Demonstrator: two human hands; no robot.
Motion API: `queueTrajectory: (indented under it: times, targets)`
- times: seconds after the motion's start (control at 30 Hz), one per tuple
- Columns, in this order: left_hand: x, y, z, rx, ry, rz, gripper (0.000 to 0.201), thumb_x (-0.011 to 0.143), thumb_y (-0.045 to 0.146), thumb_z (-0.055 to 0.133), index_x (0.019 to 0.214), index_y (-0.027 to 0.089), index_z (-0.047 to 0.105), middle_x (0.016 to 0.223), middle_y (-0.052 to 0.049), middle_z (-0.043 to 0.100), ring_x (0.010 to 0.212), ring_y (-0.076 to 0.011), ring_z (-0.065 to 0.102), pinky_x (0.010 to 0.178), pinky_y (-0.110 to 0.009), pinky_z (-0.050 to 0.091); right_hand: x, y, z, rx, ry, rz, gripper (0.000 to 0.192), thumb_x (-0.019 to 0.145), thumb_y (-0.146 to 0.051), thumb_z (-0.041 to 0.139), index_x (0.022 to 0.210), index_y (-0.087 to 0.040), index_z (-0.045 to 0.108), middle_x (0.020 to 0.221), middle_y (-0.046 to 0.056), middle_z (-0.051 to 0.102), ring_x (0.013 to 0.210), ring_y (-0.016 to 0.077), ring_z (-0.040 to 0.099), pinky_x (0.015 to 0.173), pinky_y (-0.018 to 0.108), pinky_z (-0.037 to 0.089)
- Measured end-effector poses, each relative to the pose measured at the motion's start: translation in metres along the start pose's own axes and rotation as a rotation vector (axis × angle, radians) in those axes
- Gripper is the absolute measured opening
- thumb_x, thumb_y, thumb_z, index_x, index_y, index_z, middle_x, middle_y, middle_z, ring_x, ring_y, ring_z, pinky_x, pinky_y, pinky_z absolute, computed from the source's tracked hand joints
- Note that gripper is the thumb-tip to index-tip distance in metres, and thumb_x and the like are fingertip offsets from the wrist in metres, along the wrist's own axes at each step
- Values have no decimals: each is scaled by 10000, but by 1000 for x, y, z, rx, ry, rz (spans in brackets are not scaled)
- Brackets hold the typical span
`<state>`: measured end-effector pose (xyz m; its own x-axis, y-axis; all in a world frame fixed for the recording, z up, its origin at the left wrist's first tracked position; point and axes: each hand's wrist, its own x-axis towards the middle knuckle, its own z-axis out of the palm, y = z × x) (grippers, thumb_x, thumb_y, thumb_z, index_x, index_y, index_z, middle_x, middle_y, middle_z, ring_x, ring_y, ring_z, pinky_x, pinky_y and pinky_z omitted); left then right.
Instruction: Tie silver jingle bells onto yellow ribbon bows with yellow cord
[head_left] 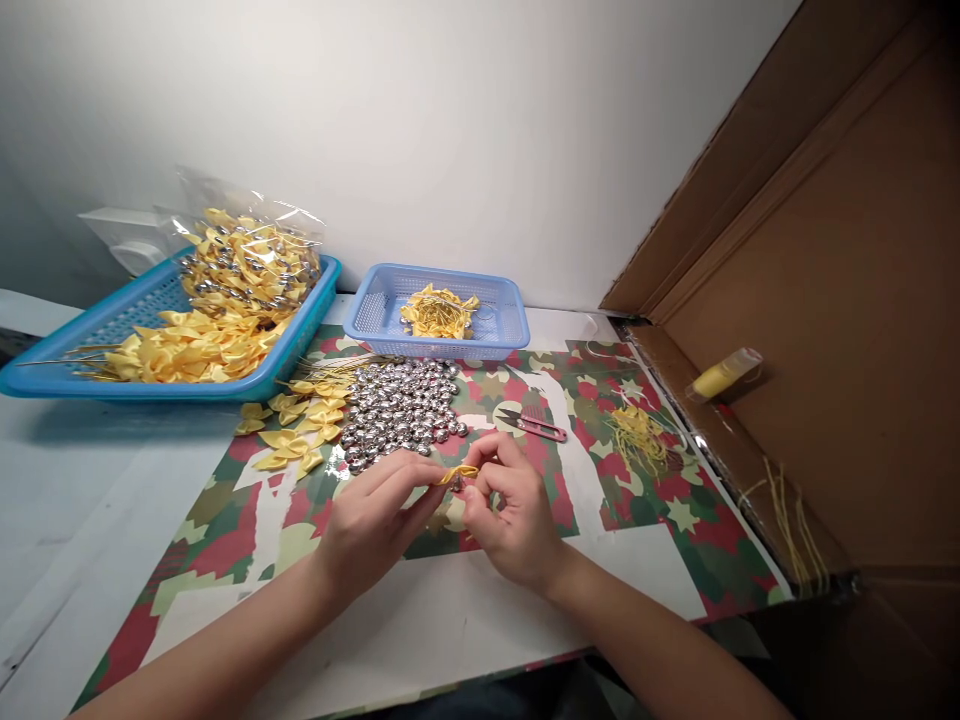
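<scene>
Between my two hands, over the near middle of the table, is a yellow ribbon bow (459, 473) with a small silver bell (456, 484) just under it. My left hand (381, 508) pinches the bow's left end. With bent fingers, my right hand (511, 508) grips its right side; the fingertips partly hide the bell and any cord. Just beyond lies a pile of silver bells (401, 410). Loose yellow bows (304, 425) with gold cords lie left of the pile. Pink-handled thread snips (532, 424) rest beyond my right hand.
A blue basket (300, 365) at left holds yellow bows and a clear bag (251, 255) of bows with bells. A smaller blue basket (437, 349) stands at the back. Yellow cord scraps (641, 438) lie right. A yellow tube (726, 375) sits by the cardboard wall (825, 300).
</scene>
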<state>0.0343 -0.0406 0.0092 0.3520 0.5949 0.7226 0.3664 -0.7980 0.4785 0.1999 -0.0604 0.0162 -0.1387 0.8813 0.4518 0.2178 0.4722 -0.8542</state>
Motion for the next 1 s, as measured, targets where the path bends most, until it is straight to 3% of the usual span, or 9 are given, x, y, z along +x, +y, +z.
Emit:
queueTrajectory:
  times: [0.23,0.57,0.87,1.0]
  targets:
    - [0,2,2,14,6,13,176,814,5,597,843,176,569,742,-25,651,673,-130,625,626,-224,516,-3,3,5,-50,38,-53,239,773,-86,455,601,-198,334,839,44,472,740,133,499,654,275,444]
    - [-3,1,1,-23,3,41,177,823,1,581,901,159,587,775,-37,645,690,-130,618,629,-228,518,-2,3,1,-49,-57,-83,205,783,-80,455,643,-198,363,854,42,446,776,139,497,685,284,466]
    - [-3,1,2,-84,105,-105,150,799,45,650,865,177,623,735,-8,618,670,-131,592,591,-239,490,-1,4,0,-30,-34,-106,203,849,-112,456,667,-190,413,899,48,464,827,146,515,747,306,470]
    - [-7,-1,5,-116,118,-152,200,781,37,670,903,195,646,917,-57,664,849,-177,646,714,-288,546,-3,4,1,-34,-11,-115,191,836,-92,454,675,-188,420,900,44,468,823,142,512,743,299,463]
